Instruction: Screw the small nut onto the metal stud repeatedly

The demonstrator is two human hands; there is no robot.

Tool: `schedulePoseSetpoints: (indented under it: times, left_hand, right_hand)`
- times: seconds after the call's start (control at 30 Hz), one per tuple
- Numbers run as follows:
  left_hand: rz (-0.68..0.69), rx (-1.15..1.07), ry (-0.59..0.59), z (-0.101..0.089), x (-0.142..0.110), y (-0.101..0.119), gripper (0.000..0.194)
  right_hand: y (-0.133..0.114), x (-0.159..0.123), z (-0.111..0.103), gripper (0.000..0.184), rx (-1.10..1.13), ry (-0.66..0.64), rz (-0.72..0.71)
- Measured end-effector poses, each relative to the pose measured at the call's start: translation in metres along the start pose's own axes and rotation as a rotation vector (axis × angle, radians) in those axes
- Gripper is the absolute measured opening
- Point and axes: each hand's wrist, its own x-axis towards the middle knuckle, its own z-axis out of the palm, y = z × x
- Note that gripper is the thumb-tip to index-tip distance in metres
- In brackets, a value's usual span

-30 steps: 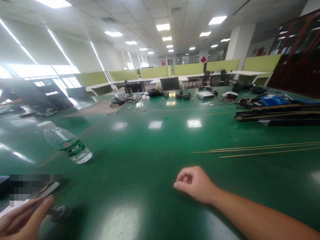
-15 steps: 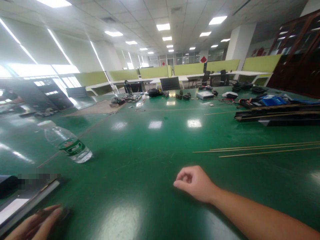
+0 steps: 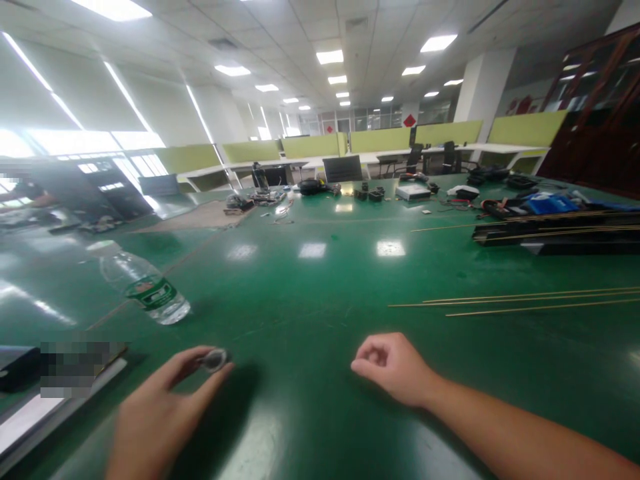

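Note:
Between the thumb and fingertips of my left hand is a small dark grey ring-shaped object, round with a lighter inside, held a little above the green tabletop. Its exact kind is too blurred to tell. Over to the right, my right hand rests on the table in a loose fist, thumb against the curled index finger. Nothing shows inside that curl. A clear plastic water bottle with a green label stands beyond my left hand. Several thin brass-coloured rods lie past my right hand.
At the left edge lies a flat dark-and-white item, partly pixelated. Black trays and a blue bundle sit at the far right. Cables, a white box and small black parts line the table's far side. Another person is blurred at far left.
My left hand has come up and right from the lower left corner, and the ring-shaped object now shows in its fingers. My right hand stays put. The view has shifted slightly.

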Motion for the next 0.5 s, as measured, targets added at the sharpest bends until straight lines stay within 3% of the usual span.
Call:
schedulePoseSetpoints:
  times: [0.13, 0.23, 0.3, 0.37, 0.5]
  left_hand:
    - [0.244, -0.323, -0.168, 0.038, 0.017, 0.067, 0.03]
    - [0.347, -0.59, -0.403, 0.064, 0.018, 0.12, 0.025]
    - [0.289, -0.776, -0.586, 0.08, 0.013, 0.142, 0.028]
    - [0.165, -0.957, -0.704, 0.094, 0.007, 0.149, 0.031]
    - [-0.076, -1.169, -0.733, 0.113, 0.0, 0.135, 0.034]
  right_hand:
    - [0.001, 0.001, 0.001, 0.015, 0.0, 0.007, 0.002]
    - [0.001, 0.001, 0.001, 0.009, 0.082, 0.013, -0.014]
    - [-0.001, 0.0, 0.001, 0.009, 0.199, 0.0, -0.073]
    - [-0.002, 0.0, 0.0, 0.009, 0.278, -0.013, -0.141]
    - [0.0, -0.001, -0.001, 0.024, 0.077, 0.04, -0.099]
